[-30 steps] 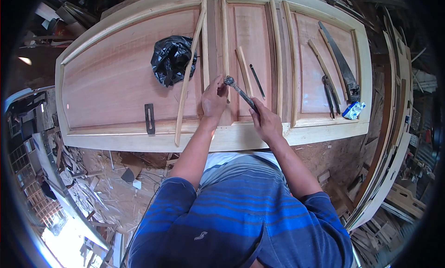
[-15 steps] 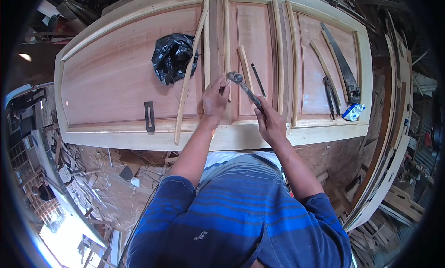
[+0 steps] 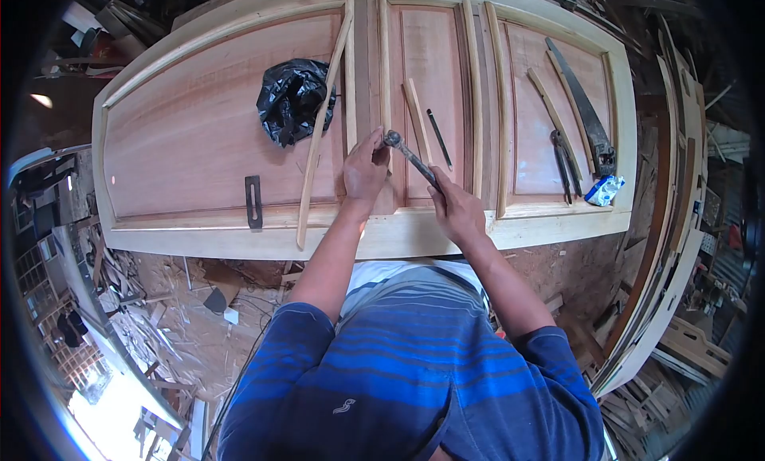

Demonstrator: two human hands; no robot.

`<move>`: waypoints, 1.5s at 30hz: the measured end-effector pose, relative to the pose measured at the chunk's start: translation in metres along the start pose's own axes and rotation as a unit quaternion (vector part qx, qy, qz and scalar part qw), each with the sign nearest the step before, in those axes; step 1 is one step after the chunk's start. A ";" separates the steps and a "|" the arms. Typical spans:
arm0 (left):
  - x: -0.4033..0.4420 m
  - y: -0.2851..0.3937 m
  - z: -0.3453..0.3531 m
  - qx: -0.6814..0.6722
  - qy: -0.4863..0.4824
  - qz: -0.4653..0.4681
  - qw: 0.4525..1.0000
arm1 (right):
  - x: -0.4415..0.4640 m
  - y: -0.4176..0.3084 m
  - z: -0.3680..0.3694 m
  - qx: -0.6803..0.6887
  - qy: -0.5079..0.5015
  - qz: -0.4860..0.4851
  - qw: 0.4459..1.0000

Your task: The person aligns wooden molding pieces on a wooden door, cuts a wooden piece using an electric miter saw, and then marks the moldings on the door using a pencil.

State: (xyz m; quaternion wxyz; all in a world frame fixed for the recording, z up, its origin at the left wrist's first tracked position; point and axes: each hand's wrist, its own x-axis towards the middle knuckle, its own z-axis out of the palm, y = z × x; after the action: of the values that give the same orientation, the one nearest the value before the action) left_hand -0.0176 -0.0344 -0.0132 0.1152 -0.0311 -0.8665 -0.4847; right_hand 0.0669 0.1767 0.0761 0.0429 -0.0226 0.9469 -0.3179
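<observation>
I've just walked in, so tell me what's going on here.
The person's right hand grips a hammer, its head close to the left hand's fingers at a moulding on the panelled wooden door. Whether those fingers pinch anything cannot be made out. A handsaw, a pencil and a black plastic bag lie on the door.

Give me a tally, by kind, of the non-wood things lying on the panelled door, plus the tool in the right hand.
Hammer, in the right hand: 1
Black plastic bag: 1
Slotted metal piece: 1
Dark pencil: 1
Pincers: 1
Saw: 1
Blue-and-white packet: 1
Total: 7
</observation>
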 end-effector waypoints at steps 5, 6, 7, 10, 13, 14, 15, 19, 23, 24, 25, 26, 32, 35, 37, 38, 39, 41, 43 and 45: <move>-0.005 0.000 -0.002 -0.036 -0.039 -0.073 0.996 | -0.006 -0.002 0.002 0.046 0.002 0.013 0.999; -0.005 0.002 -0.002 -0.020 -0.035 -0.063 0.997 | -0.004 -0.004 -0.001 0.020 -0.031 0.035 0.999; -0.006 0.004 -0.004 -0.003 -0.032 -0.053 0.998 | -0.001 -0.007 -0.004 -0.005 -0.063 0.058 0.996; -0.005 0.000 -0.004 -0.026 -0.040 -0.058 0.997 | -0.005 -0.006 -0.004 0.042 -0.039 0.073 0.996; 0.004 0.007 -0.015 -0.089 -0.087 -0.130 0.984 | -0.015 0.003 -0.007 0.118 0.029 0.084 0.989; 0.011 0.014 -0.024 -0.109 -0.107 -0.163 0.975 | -0.019 0.007 -0.009 0.138 0.048 0.092 0.985; 0.021 0.012 -0.031 -0.020 -0.141 -0.064 0.988 | -0.023 0.012 -0.012 0.136 0.058 0.097 0.984; 0.083 0.003 -0.043 0.219 -0.285 0.221 0.907 | -0.036 0.027 -0.014 0.134 0.069 0.123 0.981; 0.137 0.004 -0.030 0.286 -0.417 0.380 0.775 | -0.048 0.033 -0.012 0.142 0.032 0.166 0.975; 0.147 0.007 -0.026 0.304 -0.453 0.400 0.736 | -0.049 0.033 -0.010 0.147 0.036 0.164 0.975; 0.153 0.010 -0.023 0.322 -0.487 0.419 0.696 | -0.051 0.034 -0.008 0.147 0.046 0.156 0.976; 0.156 0.014 -0.021 0.318 -0.488 0.439 0.684 | -0.052 0.034 -0.005 0.148 0.058 0.148 0.976; 0.161 0.017 -0.012 0.318 -0.523 0.461 0.642 | -0.054 0.033 -0.003 0.151 0.052 0.146 0.976; 0.164 0.013 -0.008 0.288 -0.517 0.472 0.654 | -0.051 0.029 0.003 0.139 0.054 0.120 0.982; 0.167 0.015 -0.005 0.299 -0.521 0.470 0.646 | -0.046 0.025 0.005 0.117 0.034 0.111 0.986; 0.167 0.015 -0.003 0.305 -0.522 0.468 0.644 | -0.042 0.022 0.006 0.104 0.013 0.111 0.988; 0.168 0.013 -0.002 0.291 -0.513 0.471 0.656 | -0.038 0.019 0.007 0.090 -0.008 0.110 0.990; 0.167 0.008 -0.001 0.264 -0.493 0.476 0.679 | -0.031 0.010 0.008 0.085 -0.003 0.076 0.993; 0.168 0.016 0.000 0.284 -0.502 0.459 0.676 | -0.025 0.000 0.005 0.091 0.011 0.039 0.995; 0.169 0.018 0.003 0.303 -0.505 0.450 0.671 | -0.021 -0.001 0.009 0.073 0.031 0.011 0.997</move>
State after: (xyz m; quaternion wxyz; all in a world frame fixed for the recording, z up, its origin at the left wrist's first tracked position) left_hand -0.1794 -0.0322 0.0396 -0.1332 -0.6206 -0.7727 0.0048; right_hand 0.0887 0.1717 0.0709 0.0183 0.0006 0.9221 -0.3866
